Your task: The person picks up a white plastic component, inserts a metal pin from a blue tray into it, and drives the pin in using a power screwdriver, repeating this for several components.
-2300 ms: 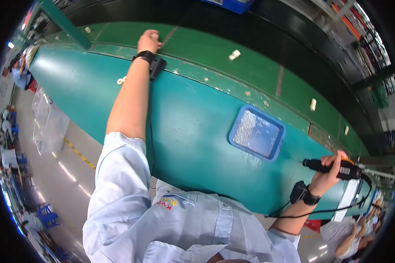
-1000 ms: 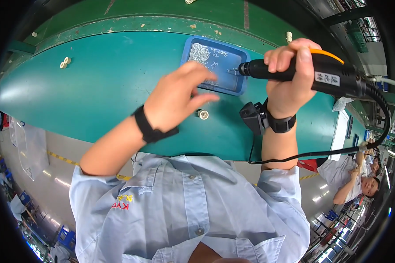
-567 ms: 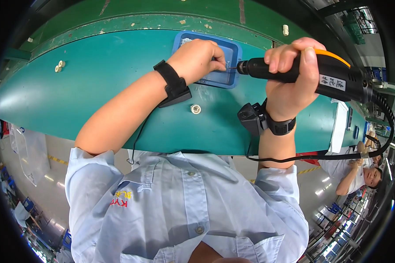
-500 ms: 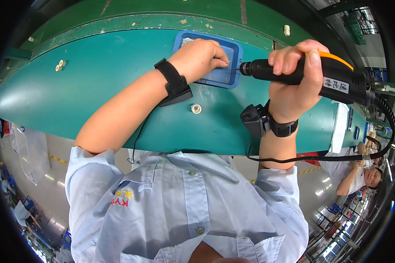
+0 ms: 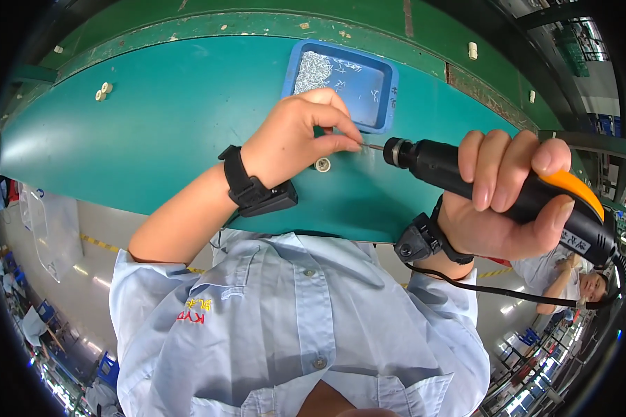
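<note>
Head: left grip (image 5: 292, 135), now off tray (image 5: 364, 83), apparently pinches bit (image 5: 375, 146) of driver (image 5: 442, 165) clasped in right grip (image 5: 497, 226).

I see matt black plastic on the body of the electric screwdriver (image 5: 445, 165), with a smoother, glossier orange lever (image 5: 574, 191) and a metallic ring (image 5: 396, 151) near its nose. The slim bit (image 5: 374, 146) looks like bare metal. On my feed, the blue tray (image 5: 394, 87) reads as smooth plastic, its screws (image 5: 313, 69) as bright, shiny metal. The counter (image 5: 202, 118) is smooth with a soft sheen; its painted edge strip (image 5: 257, 28) is chipped and rough. The shirt (image 5: 268, 347) is matt, creased cloth; the wristband (image 5: 236, 177) looks like dull black fabric.
</note>
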Available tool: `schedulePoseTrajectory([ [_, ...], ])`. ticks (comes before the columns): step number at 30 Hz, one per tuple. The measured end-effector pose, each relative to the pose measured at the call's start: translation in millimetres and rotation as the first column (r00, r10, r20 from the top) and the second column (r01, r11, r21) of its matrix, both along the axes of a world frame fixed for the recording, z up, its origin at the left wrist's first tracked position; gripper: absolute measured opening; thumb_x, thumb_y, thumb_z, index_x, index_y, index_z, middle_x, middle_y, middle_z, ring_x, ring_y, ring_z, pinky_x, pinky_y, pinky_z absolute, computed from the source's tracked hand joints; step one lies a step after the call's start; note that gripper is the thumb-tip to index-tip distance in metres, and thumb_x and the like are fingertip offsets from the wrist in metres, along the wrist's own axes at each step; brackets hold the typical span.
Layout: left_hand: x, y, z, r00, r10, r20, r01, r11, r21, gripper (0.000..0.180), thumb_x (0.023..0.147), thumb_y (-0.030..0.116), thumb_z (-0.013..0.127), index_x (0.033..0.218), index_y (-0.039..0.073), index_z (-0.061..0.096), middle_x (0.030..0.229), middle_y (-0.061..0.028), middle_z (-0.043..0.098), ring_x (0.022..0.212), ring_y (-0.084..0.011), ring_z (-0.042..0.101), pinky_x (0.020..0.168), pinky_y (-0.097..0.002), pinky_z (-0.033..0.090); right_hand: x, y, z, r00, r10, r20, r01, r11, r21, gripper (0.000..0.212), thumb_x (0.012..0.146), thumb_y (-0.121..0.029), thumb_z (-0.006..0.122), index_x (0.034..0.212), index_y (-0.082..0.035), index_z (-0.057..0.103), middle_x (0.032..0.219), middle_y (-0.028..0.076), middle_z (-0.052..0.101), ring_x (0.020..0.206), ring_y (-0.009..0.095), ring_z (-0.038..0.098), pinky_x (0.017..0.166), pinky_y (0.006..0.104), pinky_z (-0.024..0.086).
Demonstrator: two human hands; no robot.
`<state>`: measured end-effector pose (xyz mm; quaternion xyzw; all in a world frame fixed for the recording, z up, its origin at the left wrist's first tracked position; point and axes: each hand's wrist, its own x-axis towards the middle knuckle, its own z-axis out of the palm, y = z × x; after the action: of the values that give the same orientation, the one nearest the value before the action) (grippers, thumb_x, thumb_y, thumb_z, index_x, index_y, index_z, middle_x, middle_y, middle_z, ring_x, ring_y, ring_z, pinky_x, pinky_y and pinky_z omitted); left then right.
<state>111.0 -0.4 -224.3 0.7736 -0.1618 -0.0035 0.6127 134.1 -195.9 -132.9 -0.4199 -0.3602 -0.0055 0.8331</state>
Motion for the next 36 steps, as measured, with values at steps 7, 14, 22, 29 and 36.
schedulePoseTrajectory([
  [7, -15.8, 0.7, 4.2, 0.994, 0.072, 0.086, -0.079, 0.994, 0.082, 0.009, 0.067, 0.005, 0.072, 0.074, 0.007, 0.067, 0.076, -0.0028, 0.056, 0.074, -0.0203, 0.053, 0.068, -0.0297, 0.043, -8.2, 12.5, -0.8, 0.998, 0.03, 0.054, -0.026, 0.998, -0.064, 0.035, 0.088, -0.038, 0.048, 0.099, -0.005, 0.047, 0.061, -0.002, 0.043, 0.051, 0.008, 0.042, 0.053, 0.0245, 0.035],
  [14, -27.2, 4.0, -2.2, 0.982, 0.091, 0.166, -0.129, 0.963, 0.237, 0.018, 0.064, 0.007, 0.074, 0.081, 0.008, 0.068, 0.08, -0.0014, 0.058, 0.077, -0.0191, 0.053, 0.073, -0.0311, 0.042, -12.5, 24.4, -1.9, 0.999, 0.028, 0.025, -0.023, 0.987, -0.156, 0.034, 0.087, -0.034, 0.048, 0.101, -0.003, 0.046, 0.06, 0.0, 0.044, 0.048, 0.009, 0.042, 0.049, 0.0259, 0.034],
  [22, -39.7, 3.4, -28.4, 0.99, 0.115, -0.076, -0.103, 0.984, 0.147, 0.031, 0.067, 0.007, 0.074, 0.097, 0.005, 0.065, 0.088, -0.0058, 0.06, 0.075, -0.0154, 0.057, 0.067, -0.0269, 0.048, -20.2, 30.9, -8.2, 0.981, -0.109, -0.162, 0.051, 0.944, -0.326, 0.038, 0.082, -0.035, 0.062, 0.093, -0.003, 0.044, 0.055, 0.003, 0.047, 0.046, 0.015, 0.047, 0.05, 0.0309, 0.043],
  [29, -40.1, -1.5, -37.5, 0.959, 0.073, -0.272, -0.065, 0.997, 0.039, 0.026, 0.069, 0.005, 0.075, 0.093, 0.002, 0.065, 0.081, -0.006, 0.06, 0.063, -0.0099, 0.056, 0.058, -0.0231, 0.048, -23.6, 39.5, -19.1, 0.977, -0.081, -0.196, 0.01, 0.941, -0.338, 0.032, 0.083, -0.027, 0.062, 0.093, -0.003, 0.043, 0.06, 0.005, 0.048, 0.051, 0.014, 0.048, 0.052, 0.0297, 0.044],
  [36, -38.5, -3.5, -40.2, 0.954, 0.077, -0.291, -0.087, 0.996, -0.02, 0.024, 0.07, 0.01, 0.073, 0.091, 0.003, 0.066, 0.077, -0.0088, 0.059, 0.064, -0.0165, 0.058, 0.059, -0.0275, 0.047, -22.5, 48.6, -30.4, 0.988, -0.139, -0.065, 0.097, 0.894, -0.437, 0.027, 0.086, -0.03, 0.052, 0.093, -0.005, 0.043, 0.055, 0.001, 0.042, 0.044, 0.012, 0.041, 0.046, 0.0285, 0.035],
])
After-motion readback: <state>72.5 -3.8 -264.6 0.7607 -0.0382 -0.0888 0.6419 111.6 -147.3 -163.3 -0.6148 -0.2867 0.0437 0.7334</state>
